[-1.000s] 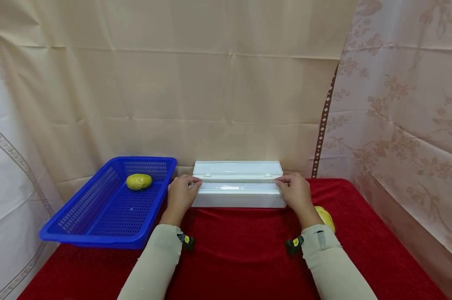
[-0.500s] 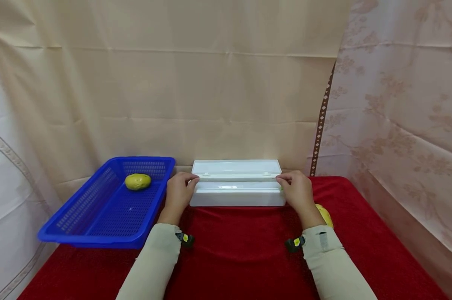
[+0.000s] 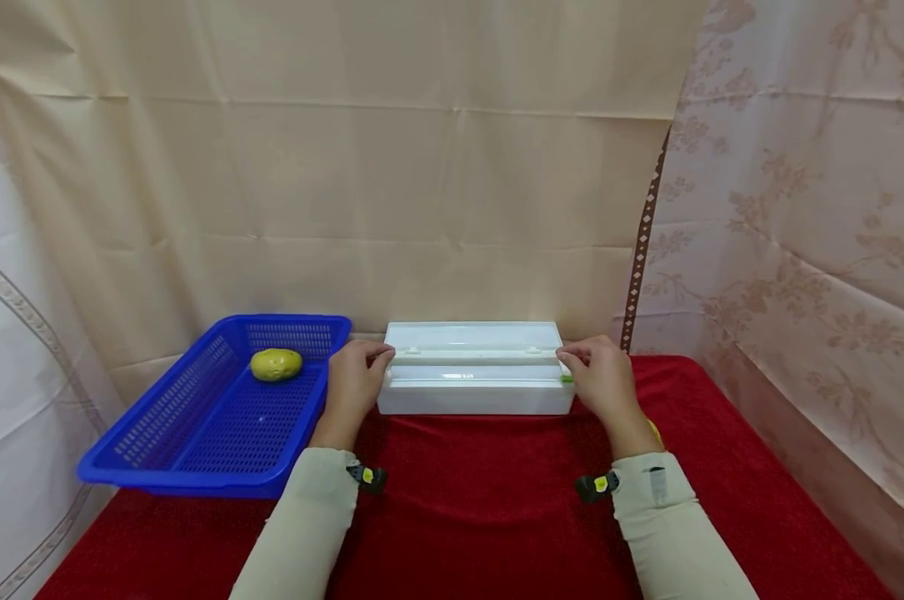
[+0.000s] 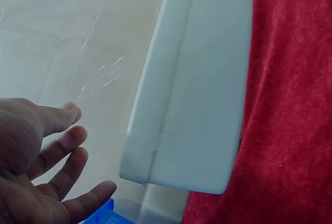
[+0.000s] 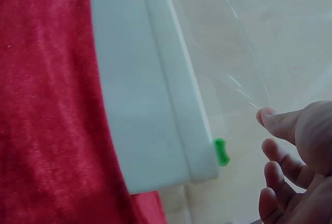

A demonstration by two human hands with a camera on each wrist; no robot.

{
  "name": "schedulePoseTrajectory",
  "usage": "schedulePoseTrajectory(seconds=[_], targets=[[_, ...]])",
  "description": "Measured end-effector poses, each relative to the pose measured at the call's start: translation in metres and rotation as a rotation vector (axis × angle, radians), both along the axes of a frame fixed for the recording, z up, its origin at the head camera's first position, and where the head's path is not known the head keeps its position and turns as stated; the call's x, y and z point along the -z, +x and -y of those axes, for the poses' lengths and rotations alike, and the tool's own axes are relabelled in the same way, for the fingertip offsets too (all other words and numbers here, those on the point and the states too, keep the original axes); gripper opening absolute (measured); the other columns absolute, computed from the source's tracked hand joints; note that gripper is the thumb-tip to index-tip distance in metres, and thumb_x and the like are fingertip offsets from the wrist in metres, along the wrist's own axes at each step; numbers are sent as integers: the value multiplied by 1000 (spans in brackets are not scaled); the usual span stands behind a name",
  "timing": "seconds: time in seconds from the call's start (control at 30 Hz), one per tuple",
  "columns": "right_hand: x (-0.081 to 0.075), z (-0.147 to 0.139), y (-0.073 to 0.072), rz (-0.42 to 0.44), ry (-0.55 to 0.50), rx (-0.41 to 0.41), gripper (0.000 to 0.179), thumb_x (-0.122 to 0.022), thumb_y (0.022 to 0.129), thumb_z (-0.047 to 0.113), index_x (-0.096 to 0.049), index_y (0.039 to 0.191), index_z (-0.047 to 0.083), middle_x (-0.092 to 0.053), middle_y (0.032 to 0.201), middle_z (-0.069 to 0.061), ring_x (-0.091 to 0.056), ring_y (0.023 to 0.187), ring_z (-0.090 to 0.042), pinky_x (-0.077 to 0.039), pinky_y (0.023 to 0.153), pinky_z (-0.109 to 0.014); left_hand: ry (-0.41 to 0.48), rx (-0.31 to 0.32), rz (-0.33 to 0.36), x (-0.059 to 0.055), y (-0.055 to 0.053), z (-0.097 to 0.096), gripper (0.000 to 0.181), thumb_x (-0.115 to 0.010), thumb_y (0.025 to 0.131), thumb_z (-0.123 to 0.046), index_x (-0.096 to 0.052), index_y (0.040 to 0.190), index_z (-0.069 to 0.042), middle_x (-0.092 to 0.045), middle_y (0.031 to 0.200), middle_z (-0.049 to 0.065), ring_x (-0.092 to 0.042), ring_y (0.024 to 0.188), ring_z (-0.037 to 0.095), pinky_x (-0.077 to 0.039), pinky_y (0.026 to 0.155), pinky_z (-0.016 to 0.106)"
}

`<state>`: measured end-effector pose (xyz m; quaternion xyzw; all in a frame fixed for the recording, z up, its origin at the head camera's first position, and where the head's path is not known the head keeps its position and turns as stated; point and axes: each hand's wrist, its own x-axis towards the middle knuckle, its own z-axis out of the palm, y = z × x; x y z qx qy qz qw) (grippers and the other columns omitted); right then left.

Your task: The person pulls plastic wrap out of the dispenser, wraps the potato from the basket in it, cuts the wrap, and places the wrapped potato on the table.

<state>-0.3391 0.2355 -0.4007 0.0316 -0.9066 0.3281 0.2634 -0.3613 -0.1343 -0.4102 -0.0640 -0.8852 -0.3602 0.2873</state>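
My left hand (image 3: 352, 379) pinches the left part of a clear film (image 5: 239, 82) between thumb and forefinger; the other fingers are loosely bent and carry nothing. My right hand (image 3: 605, 379) pinches the right part in the same way. The film spans between both hands, above the white dispenser (image 3: 476, 402). The dispenser sits at the far middle of the red-covered counter (image 3: 474, 492), its lid (image 3: 474, 335) open on the far side. A green tab (image 3: 567, 378) projects at its right end, just beside my right hand.

Left of the dispenser is a blue basket (image 3: 189, 481) holding one yellow fruit (image 3: 276, 364). A second yellow object (image 3: 654, 431) is mostly hidden behind my right wrist.

Likely faults:
- Film slips or tears: each grip appears to take only a narrow edge, so a sharp pull could free it.
- Skewed sheet: the streaks near both pinches suggest uneven tension; one hand leading would worsen it.
- Dispenser drags or tips: neither hand steadies it, and the cloth may slide.
- Film clings to itself: probable if my hands close together and slack forms.
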Motion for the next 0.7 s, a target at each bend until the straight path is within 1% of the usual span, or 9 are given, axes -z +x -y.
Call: schedulePoseTrajectory(seconds=[0.1,0.2,0.3,0.4,0.57,0.7], targets=[[-4,-1,2,-16,2,-3,19,-73,97,20,-82,106,7,-69,113,-19,-62,111,-38,-46,96,-55,13,5,-18,-4,2,0,15,-75,96,-19,-82,102,-7,-76,110,13,-72,103,30,-57,91,46],[-7,-1,3,-31,2,-1,18,-73,97,21,-82,104,7,-69,112,-18,-63,108,-37,-47,93,-54,20,14,-44,-7,4,1,14,-76,95,-18,-82,102,-6,-76,110,13,-74,100,29,-59,88,44],[-11,-2,5,-36,-1,0,17,-73,98,21,-82,103,8,-68,113,-19,-63,105,-36,-47,89,-53,23,16,-66,-10,6,1,14,-77,95,-17,-82,102,-7,-76,108,13,-75,99,28,-59,87,44],[-14,-2,7,-32,-11,-1,17,-72,98,21,-82,103,8,-68,115,-19,-62,105,-36,-46,90,-53,25,17,-76,-14,8,1,14,-77,94,-18,-82,101,-7,-76,106,13,-75,98,27,-59,88,43],[-22,-3,13,-20,-27,-6,17,-71,99,22,-81,104,9,-66,118,-18,-63,107,-37,-48,91,-53,25,18,-71,-22,14,1,15,-76,95,-19,-82,101,-7,-75,106,12,-73,100,29,-58,88,45],[-27,-3,17,-22,-35,-10,18,-72,99,23,-81,105,9,-64,118,-16,-64,104,-35,-51,89,-52,25,9,-55,-29,19,1,15,-75,96,-20,-82,102,-8,-75,107,12,-71,102,30,-56,90,47]])
